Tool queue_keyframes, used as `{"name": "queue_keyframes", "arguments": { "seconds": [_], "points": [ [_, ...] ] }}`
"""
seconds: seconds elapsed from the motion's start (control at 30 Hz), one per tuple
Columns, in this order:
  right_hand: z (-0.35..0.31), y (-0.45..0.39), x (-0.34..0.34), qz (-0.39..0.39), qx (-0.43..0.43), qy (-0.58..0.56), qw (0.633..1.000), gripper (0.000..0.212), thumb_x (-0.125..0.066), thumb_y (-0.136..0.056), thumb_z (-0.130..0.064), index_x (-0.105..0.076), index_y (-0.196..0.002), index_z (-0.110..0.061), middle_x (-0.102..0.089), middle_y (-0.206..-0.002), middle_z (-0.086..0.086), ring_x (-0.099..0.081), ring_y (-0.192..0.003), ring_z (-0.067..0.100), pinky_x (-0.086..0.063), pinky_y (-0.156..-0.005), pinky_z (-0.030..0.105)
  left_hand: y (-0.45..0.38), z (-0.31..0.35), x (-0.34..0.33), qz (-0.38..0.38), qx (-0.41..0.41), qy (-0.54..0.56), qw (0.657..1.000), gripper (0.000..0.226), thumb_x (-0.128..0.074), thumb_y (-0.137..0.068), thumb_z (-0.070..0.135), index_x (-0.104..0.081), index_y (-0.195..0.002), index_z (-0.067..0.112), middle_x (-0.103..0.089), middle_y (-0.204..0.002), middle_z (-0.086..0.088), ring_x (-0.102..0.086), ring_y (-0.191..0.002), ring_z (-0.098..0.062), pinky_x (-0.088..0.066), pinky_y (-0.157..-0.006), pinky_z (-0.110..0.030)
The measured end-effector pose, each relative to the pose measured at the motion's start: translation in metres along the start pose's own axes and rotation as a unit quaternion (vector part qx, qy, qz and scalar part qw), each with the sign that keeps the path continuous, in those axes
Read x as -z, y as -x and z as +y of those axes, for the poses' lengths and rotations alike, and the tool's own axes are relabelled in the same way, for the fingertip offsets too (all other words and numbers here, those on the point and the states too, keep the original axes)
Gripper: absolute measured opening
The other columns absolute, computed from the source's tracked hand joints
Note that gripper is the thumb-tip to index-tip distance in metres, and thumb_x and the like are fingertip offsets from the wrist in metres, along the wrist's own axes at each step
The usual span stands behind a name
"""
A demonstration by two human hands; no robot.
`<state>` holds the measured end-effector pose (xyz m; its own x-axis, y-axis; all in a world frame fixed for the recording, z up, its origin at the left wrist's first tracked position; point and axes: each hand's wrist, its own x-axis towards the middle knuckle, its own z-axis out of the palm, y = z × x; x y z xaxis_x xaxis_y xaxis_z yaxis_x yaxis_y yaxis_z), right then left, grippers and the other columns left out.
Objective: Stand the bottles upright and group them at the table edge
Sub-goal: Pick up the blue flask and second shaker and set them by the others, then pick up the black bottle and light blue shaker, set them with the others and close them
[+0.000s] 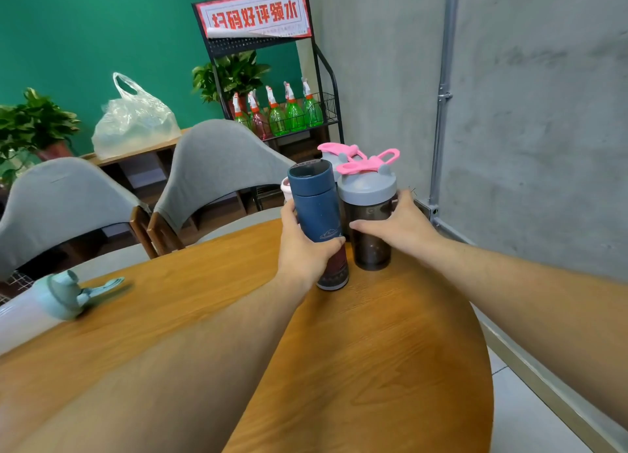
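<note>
From the head camera, the left hand (302, 249) gripped an upright blue flask (317, 215) at the table's (390, 350) far edge; the right hand (397, 225) clasped a dark shaker bottle (370, 221) touching it. A pale bottle (40, 303) lay sideways, well left, nearer the left arm; its contents were unclear.

matt blue flask (317, 211), wood-grain table (390, 350)

This looks like a small shop or cafe. A metal rack (272, 79) with a red and white sign (253, 12) holds green spray bottles (294, 113). Grey chairs (217, 160) sit by a wooden counter (373, 333), with potted plants (34, 123) near a green wall (85, 28).
</note>
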<state>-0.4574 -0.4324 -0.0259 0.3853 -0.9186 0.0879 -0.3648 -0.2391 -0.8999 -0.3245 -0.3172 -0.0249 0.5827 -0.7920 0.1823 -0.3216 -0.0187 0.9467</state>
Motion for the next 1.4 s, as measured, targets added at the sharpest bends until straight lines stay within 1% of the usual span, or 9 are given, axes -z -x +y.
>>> {"name": "queue_keyframes", "arguments": {
  "seconds": [0.13,0.27,0.47,0.53,0.67,0.9,1.03,1.23,1.4],
  "points": [
    [-0.001,0.004,0.003,-0.015,-0.015,0.008,1.0,0.099,-0.087,-0.068,-0.043,-0.029,-0.143,-0.015,-0.052,-0.135,0.005,-0.053,-0.119,0.023,-0.043,-0.085,0.03,0.001,0.001,-0.004,0.01,0.005,0.007,1.0,0.091,-0.082,-0.075,0.002,-0.025,-0.135,0.04,-0.045,-0.128,0.013,-0.046,-0.131,-0.016,-0.043,-0.107,-0.049],
    [-0.001,0.019,0.006,-0.009,-0.039,0.033,0.999,0.101,-0.085,-0.07,-0.047,-0.025,-0.144,-0.015,-0.05,-0.136,0.009,-0.053,-0.121,0.026,-0.041,-0.083,0.03,0.003,0.006,-0.005,0.025,0.021,-0.013,0.999,0.104,-0.088,-0.07,0.013,-0.021,-0.147,0.031,-0.04,-0.146,0.0,-0.042,-0.136,-0.021,-0.042,-0.108,-0.051],
    [-0.007,0.056,0.004,-0.021,-0.045,0.145,0.988,0.049,-0.076,-0.074,-0.051,-0.042,-0.091,-0.02,-0.062,-0.09,0.006,-0.061,-0.073,0.02,-0.051,-0.058,0.037,0.024,0.016,0.019,0.018,0.053,-0.057,0.997,0.099,-0.083,-0.078,0.015,-0.018,-0.152,0.027,-0.027,-0.155,-0.005,-0.036,-0.14,-0.026,-0.044,-0.103,-0.042],
    [-0.02,0.076,-0.004,-0.041,-0.032,0.161,0.986,0.039,-0.073,-0.08,-0.047,-0.048,-0.082,-0.017,-0.064,-0.082,0.006,-0.066,-0.07,0.023,-0.058,-0.067,0.044,0.035,0.017,0.036,0.016,0.057,-0.071,0.996,0.089,-0.079,-0.082,0.018,-0.023,-0.15,0.027,-0.03,-0.152,-0.003,-0.039,-0.137,-0.024,-0.046,-0.097,-0.036],
    [-0.055,0.11,-0.033,-0.097,0.017,0.163,0.982,0.024,-0.07,-0.087,-0.036,-0.055,-0.078,-0.019,-0.065,-0.081,0.003,-0.063,-0.074,0.015,-0.059,-0.074,0.04,0.059,0.016,0.082,-0.01,0.074,-0.087,0.993,0.061,-0.071,-0.089,0.025,-0.037,-0.139,0.028,-0.045,-0.138,-0.001,-0.052,-0.118,-0.02,-0.052,-0.094,-0.039],
    [-0.117,0.152,-0.112,-0.19,0.118,0.166,0.961,0.02,-0.068,-0.089,-0.037,-0.061,-0.101,-0.023,-0.063,-0.098,-0.004,-0.06,-0.089,0.012,-0.055,-0.071,0.024,0.102,0.004,0.188,-0.034,0.075,-0.145,0.986,0.025,-0.065,-0.092,0.025,-0.055,-0.115,0.024,-0.061,-0.107,-0.001,-0.061,-0.092,-0.017,-0.055,-0.078,-0.034],
    [-0.152,0.169,-0.159,-0.249,0.187,0.192,0.93,0.027,-0.071,-0.085,-0.032,-0.059,-0.108,-0.024,-0.063,-0.107,-0.003,-0.06,-0.095,0.013,-0.053,-0.078,0.028,0.12,-0.007,0.252,-0.048,0.073,-0.214,0.973,0.022,-0.061,-0.092,0.016,-0.058,-0.114,0.017,-0.061,-0.097,0.002,-0.053,-0.067,-0.011,-0.045,-0.059,-0.021],
    [-0.192,0.181,-0.235,-0.313,0.263,0.25,0.878,0.043,-0.072,-0.084,-0.032,-0.055,-0.123,-0.026,-0.06,-0.117,-0.005,-0.058,-0.099,0.011,-0.049,-0.078,0.024,0.14,-0.032,0.356,-0.068,0.111,-0.314,0.941,0.025,-0.065,-0.091,0.022,-0.057,-0.113,0.026,-0.062,-0.109,0.004,-0.062,-0.093,-0.016,-0.053,-0.084,-0.033],
    [-0.215,0.186,-0.301,-0.324,0.274,0.248,0.871,0.048,-0.069,-0.087,-0.032,-0.048,-0.13,-0.029,-0.058,-0.114,-0.005,-0.058,-0.095,0.012,-0.052,-0.077,0.027,0.15,-0.059,0.44,-0.044,0.116,-0.366,0.923,0.029,-0.067,-0.091,0.024,-0.055,-0.117,0.031,-0.057,-0.113,0.007,-0.059,-0.093,-0.011,-0.051,-0.078,-0.028]
  ]
}}
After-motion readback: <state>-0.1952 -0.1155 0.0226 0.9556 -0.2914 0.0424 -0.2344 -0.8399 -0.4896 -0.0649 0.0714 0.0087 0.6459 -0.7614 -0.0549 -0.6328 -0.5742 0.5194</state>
